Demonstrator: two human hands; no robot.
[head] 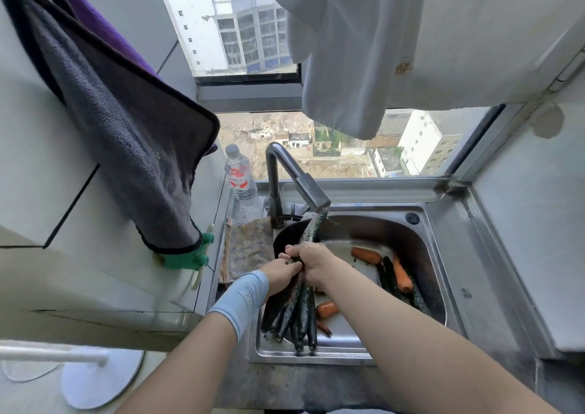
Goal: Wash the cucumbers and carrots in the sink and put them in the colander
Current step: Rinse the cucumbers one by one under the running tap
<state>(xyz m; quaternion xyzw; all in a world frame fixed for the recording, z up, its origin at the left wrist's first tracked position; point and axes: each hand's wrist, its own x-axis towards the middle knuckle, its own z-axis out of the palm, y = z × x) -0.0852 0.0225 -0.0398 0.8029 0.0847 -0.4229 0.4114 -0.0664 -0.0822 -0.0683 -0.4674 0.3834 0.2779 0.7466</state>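
A long dark green cucumber point(311, 228) is held under the running tap point(311, 193), its upper end in the water stream. My right hand point(311, 261) grips it around the middle, and my left hand point(280, 276) holds it just beside the right. Several more cucumbers point(299, 315) lie bundled at the near left of the steel sink point(440, 255), below my hands. Carrots point(367, 254) and other cucumbers point(391, 279) lie in the basin to the right, and another carrot point(327, 309) lies near the bundle. No colander is visible.
A folded brownish cloth point(248, 249) lies on the sink's left ledge beside a clear water bottle point(240, 176). A dark grey towel point(126, 128) hangs at the left over a green glove point(186, 257). White laundry point(348, 49) hangs above the window.
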